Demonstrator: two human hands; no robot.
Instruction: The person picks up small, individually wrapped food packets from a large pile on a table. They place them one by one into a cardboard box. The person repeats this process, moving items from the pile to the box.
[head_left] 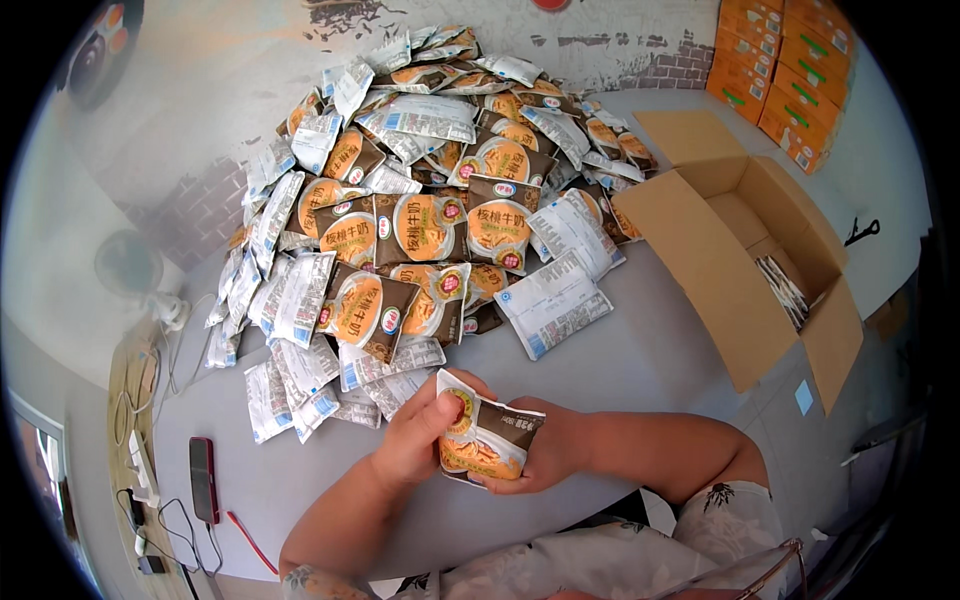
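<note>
A brown-and-orange drink pouch (495, 455) sits between two bare hands over the near side of a grey counter (640, 350), just short of a tall pile of matching pouches (420, 225). The left hand (413, 440) has its grip closed on the upper left part, thumb flat on the printed front and fingers curled behind; the right hand (555, 450) grips the right side and reaches under the lower edge. Whether a second pouch lies behind the first cannot be told.

The thin film bends between the fingers, and its smooth sheen suggests a surface prone to slip, more so if damp. The pouch is likely light enough for one hand, yet soft and shifting if filled with liquid, sagging away from any single pinch. A broad hold across the body, palm beneath and thumb on top, should serve best; the flat sealed margins offer a handy edge for brief lifts. Hard squeezing or a sharp nail could strain a seam or pierce the film.

To the right stands an open cardboard carton (700, 280), pouches (783, 292) packed on edge inside.
</note>
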